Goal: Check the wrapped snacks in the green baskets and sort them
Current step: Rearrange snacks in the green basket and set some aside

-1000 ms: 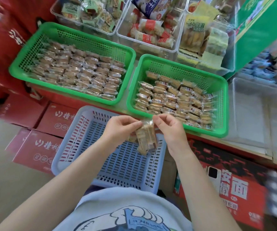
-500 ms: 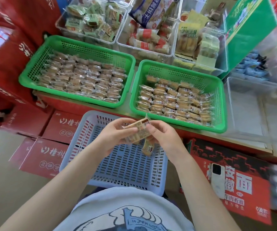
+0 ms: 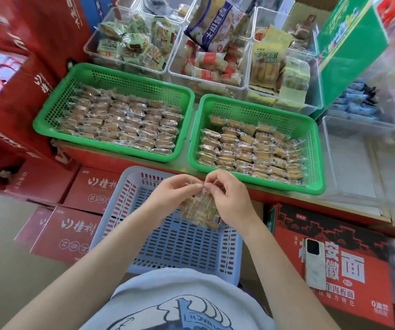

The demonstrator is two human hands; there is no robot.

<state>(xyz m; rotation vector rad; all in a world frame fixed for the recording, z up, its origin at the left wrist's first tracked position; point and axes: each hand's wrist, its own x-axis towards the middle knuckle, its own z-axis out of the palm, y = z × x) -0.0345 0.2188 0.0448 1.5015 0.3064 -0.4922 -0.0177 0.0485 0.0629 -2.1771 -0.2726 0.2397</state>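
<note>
Two green baskets stand side by side on a counter, the left green basket (image 3: 49, 115) and the right green basket (image 3: 315, 167). Both hold rows of clear-wrapped brown snacks (image 3: 246, 151). Over a pale blue basket (image 3: 187, 246) in front of me, my left hand (image 3: 170, 198) and my right hand (image 3: 229, 198) pinch the top of a few wrapped snacks (image 3: 199, 210) that hang down between them.
Clear bins (image 3: 206, 67) of other packaged snacks stand behind the green baskets. Clear bins (image 3: 363, 163) without goods sit at the right. Red cartons (image 3: 80, 222) lie on the floor at the left. A white phone (image 3: 315, 263) rests on a red carton at the right.
The snacks in my hands have turned from lying across to hanging down, and both hands now pinch the wrapper's top edge. The camera has tilted a little.
</note>
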